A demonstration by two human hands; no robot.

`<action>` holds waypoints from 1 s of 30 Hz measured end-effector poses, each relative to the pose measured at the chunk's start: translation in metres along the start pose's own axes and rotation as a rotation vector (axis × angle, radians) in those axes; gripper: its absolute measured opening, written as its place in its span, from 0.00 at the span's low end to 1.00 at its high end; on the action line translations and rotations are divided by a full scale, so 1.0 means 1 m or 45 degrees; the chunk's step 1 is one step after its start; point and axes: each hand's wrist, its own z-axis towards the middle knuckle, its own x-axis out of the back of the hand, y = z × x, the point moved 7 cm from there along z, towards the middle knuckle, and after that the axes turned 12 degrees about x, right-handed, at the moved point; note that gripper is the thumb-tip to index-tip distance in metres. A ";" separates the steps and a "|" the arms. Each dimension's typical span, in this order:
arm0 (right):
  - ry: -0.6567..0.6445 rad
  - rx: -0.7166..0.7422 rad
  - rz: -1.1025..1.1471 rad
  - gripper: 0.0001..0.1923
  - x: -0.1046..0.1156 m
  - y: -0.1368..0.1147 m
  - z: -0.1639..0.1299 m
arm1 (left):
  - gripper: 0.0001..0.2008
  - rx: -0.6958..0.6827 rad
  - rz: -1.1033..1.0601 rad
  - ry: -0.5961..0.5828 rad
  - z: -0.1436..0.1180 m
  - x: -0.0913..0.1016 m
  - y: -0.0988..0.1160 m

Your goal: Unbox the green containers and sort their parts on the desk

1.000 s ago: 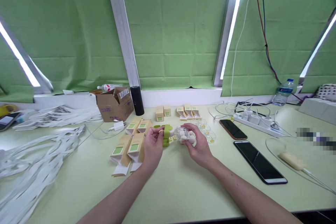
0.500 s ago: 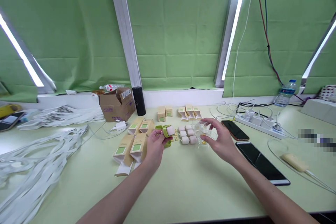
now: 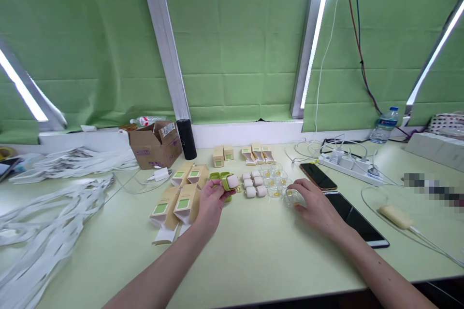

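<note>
My left hand [image 3: 210, 203] holds a green case with a pale pink earbud box [image 3: 231, 182] set in it, just above the table. Several loose pink earbud boxes [image 3: 252, 184] lie in rows right of it. My right hand [image 3: 314, 203] rests on a clear plastic tray [image 3: 292, 197] pressed down on the table, beside several other clear trays [image 3: 273, 178] with yellow dots. More green cases [image 3: 216, 176] lie behind my left hand.
Tan cartons with green labels [image 3: 177, 198] lie left of my hand; more cartons [image 3: 241, 153] stand farther back. Two phones [image 3: 348, 212] lie to the right, near a power strip [image 3: 348, 164] with cables. A cardboard box [image 3: 154, 144], black cylinder [image 3: 186, 138] and white straps [image 3: 50, 203] fill the left.
My right hand left the pink boxes on the table, carried the clear tray to the right and lowered it onto the table. My left hand kept the green case.
</note>
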 end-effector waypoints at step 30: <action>0.428 0.175 1.335 0.23 -0.029 -0.128 0.091 | 0.16 0.164 -0.131 -0.266 -0.009 -0.021 -0.010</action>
